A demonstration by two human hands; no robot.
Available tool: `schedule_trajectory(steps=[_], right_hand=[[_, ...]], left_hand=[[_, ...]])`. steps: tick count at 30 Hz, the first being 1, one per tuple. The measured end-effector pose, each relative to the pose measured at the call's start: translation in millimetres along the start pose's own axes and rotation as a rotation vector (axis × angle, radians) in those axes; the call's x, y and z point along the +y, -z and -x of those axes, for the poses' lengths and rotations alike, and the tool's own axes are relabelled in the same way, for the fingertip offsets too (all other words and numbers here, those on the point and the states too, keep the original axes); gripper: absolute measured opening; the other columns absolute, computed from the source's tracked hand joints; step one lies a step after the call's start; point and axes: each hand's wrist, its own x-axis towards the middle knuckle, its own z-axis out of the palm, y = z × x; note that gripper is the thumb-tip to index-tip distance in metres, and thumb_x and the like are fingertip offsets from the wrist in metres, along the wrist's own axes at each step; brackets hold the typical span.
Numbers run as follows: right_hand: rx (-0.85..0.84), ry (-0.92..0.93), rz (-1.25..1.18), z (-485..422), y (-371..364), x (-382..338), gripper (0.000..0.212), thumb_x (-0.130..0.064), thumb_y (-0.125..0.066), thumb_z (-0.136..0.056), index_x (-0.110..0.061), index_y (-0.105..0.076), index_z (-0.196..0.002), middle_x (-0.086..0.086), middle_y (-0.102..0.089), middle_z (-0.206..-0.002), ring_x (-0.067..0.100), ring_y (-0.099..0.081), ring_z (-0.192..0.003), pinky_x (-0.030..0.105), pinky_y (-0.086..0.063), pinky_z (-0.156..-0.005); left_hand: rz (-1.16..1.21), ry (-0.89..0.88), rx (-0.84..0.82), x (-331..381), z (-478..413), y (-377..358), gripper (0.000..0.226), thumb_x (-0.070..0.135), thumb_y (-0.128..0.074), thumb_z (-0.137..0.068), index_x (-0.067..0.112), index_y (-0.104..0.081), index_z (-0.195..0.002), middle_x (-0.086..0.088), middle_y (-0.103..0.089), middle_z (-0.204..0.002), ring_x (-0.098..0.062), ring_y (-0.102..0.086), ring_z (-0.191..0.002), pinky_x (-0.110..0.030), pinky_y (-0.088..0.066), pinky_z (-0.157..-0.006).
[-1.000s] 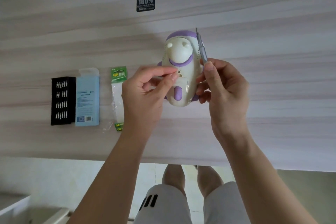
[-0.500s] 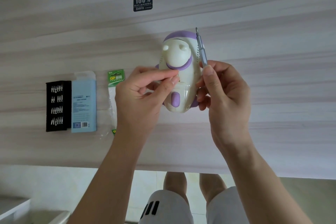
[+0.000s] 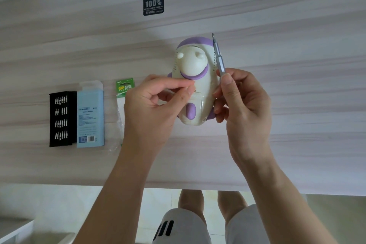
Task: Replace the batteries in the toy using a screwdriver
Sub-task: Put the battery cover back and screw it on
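Cream-and-purple toy [image 3: 195, 87], streaked pale-wood table [image 3: 297, 45]

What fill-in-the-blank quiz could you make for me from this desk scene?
1. The right hand pinches a slim grey ____ that points up beside the toy.
2. The toy's cap is coloured ____.
3. The green battery pack lies between the toy and a pale ____ box.
Missing words: screwdriver; purple; blue.
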Motion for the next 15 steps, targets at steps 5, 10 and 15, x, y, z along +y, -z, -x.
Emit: schedule_trajectory(steps=[5, 10, 15], right_hand=[[-0.004, -0.007, -0.002, -0.1, 0.1, -0.5, 0.013, -0.01, -0.053, -0.102, -0.009, -0.063, -0.094, 0.007, -0.058, -0.069, 0.019, -0.049, -0.048, 0.021, -0.042, -0.044], [0.0, -0.007, -0.008, -0.8, 1.7, -1.0, 0.014, -0.01, -0.052, -0.102, -0.009, -0.063, -0.094, 0.008, -0.057, -0.069, 0.019, -0.049, -0.047, 0.021, -0.042, -0.044], [-0.022, -0.011, -0.013, -1.6, 1.5, -0.4, 0.012, -0.01, -0.052, -0.102, -0.006, -0.062, -0.096, 0.011, -0.057, -0.07, 0.023, -0.049, -0.048, 0.021, -0.042, -0.045]], left_hand=[[0.079, 0.085, -0.02, 6.3, 0.2, -2.8, 0.014, 0.004, -0.077, -0.084, 0.018, -0.078, -0.086, -0.006, -0.065, -0.066, -0.019, -0.066, -0.052, -0.027, -0.051, -0.055], [0.06, 0.089, -0.04, 4.1, -0.8, -2.1, 0.009, 0.015, -0.08, -0.081, 0.022, -0.079, -0.087, -0.016, -0.067, -0.075, -0.045, -0.065, -0.065, -0.053, -0.06, -0.065], [-0.016, 0.026, -0.033, 3.6, -0.4, 2.7, 0.009, 0.017, -0.078, -0.083, 0.025, -0.078, -0.086, -0.02, -0.068, -0.081, -0.04, -0.069, -0.068, -0.051, -0.06, -0.063]])
